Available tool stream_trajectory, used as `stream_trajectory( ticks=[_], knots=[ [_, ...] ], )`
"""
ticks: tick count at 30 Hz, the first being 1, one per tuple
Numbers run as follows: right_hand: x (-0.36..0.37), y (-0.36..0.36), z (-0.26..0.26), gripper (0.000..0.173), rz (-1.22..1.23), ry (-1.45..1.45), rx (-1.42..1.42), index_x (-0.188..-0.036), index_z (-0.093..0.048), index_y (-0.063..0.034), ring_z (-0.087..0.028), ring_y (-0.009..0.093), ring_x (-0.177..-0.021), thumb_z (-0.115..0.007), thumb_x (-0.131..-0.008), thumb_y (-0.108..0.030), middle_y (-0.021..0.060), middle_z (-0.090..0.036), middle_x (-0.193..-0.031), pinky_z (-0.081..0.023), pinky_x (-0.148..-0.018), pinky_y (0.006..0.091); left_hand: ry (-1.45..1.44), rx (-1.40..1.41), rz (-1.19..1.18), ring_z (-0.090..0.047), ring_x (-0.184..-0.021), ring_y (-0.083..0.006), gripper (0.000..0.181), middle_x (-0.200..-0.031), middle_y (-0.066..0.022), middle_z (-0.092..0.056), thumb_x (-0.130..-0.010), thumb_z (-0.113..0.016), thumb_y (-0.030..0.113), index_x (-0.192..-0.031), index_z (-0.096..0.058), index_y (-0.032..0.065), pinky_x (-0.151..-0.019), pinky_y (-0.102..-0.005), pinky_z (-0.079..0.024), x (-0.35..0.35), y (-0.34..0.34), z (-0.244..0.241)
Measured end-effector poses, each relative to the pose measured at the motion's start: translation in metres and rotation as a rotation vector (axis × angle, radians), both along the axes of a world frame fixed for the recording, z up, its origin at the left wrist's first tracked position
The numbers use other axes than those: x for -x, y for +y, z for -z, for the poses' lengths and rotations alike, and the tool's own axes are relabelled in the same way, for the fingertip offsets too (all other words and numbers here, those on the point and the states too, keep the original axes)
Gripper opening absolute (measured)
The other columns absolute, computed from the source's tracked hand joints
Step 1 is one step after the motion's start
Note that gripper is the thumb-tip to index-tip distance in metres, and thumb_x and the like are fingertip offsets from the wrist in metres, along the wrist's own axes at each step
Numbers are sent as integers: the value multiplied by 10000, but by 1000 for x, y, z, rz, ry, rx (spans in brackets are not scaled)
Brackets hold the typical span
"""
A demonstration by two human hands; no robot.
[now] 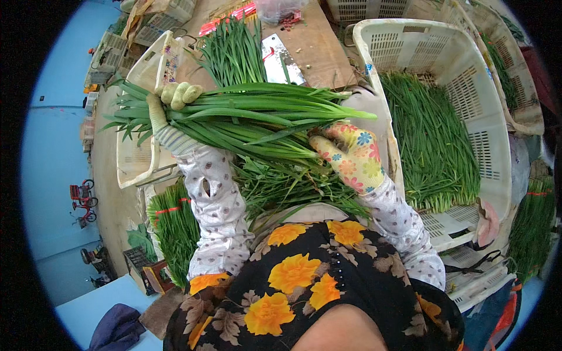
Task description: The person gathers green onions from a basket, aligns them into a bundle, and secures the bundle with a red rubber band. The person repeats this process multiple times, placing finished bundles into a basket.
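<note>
A loose bunch of garlic chives [259, 107] lies sideways across both hands, its leaf tips to the left and pale stem ends to the right. My left hand [173, 103], in a dirty knit work glove, wraps around the leafy end. At the stem end, my right hand [351, 151] wears a yellow flower-print glove and pinches some of the lower stems; its fingertips are partly hidden behind them. Below the bunch, loose green trimmings [290, 184] are heaped in front of my body. Another pile of chives [232, 52] rests beyond the bunch on the wooden board [322, 44].
A white plastic crate [487, 118] on the right holds many chives [430, 140]. At left are another crate [136, 162] and a red-banded chive bundle [175, 232]. A worn metal plate [281, 59] and red strips [226, 19] lie on the board.
</note>
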State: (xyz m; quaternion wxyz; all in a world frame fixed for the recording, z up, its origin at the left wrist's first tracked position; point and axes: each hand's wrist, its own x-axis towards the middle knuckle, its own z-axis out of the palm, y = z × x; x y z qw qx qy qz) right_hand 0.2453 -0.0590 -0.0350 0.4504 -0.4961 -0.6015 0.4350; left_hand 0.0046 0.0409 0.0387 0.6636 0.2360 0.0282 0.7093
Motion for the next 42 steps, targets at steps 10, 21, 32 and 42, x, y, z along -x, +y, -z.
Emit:
stream_trajectory(
  ticks=[10, 21, 32, 42],
  knots=[
    [5, 2, 12, 227, 17, 237, 92, -934, -632, 6, -631, 202, -762, -648, -786, -166, 119, -649, -817, -478, -679, 307, -14, 68, -43, -410, -596, -119, 195, -638, 36, -396, -870, -563, 166, -734, -439, 102, -633, -287, -371, -6, 1, 4],
    [-26, -28, -7, 229, 27, 294, 312, -931, -619, -1, -588, 131, -765, -606, -817, -199, 83, -636, -859, -459, -708, 262, -22, 112, -126, -456, -618, -136, 176, -663, 17, -471, -843, -594, 175, -750, -476, 83, -648, -301, -404, 28, 12, 16],
    [-22, -32, -51, 329, -184, 452, 442, -1105, -544, 6, -602, 147, -651, -600, -816, -141, 83, -629, -830, -486, -577, 271, 17, 17, -170, -442, -598, -111, 232, -639, 25, -430, -858, -584, 195, -704, -436, 106, -641, -288, -399, 24, 4, 3],
    [11, 17, -8, 192, -101, 1179, 753, -940, -539, -23, -397, 64, -443, -569, -882, -204, -6, -491, -603, -309, -398, 193, 54, -46, -88, -422, -599, -105, 182, -659, 48, -382, -885, -553, 194, -758, -451, 112, -637, -293, -388, -2, -5, -4]
  ],
)
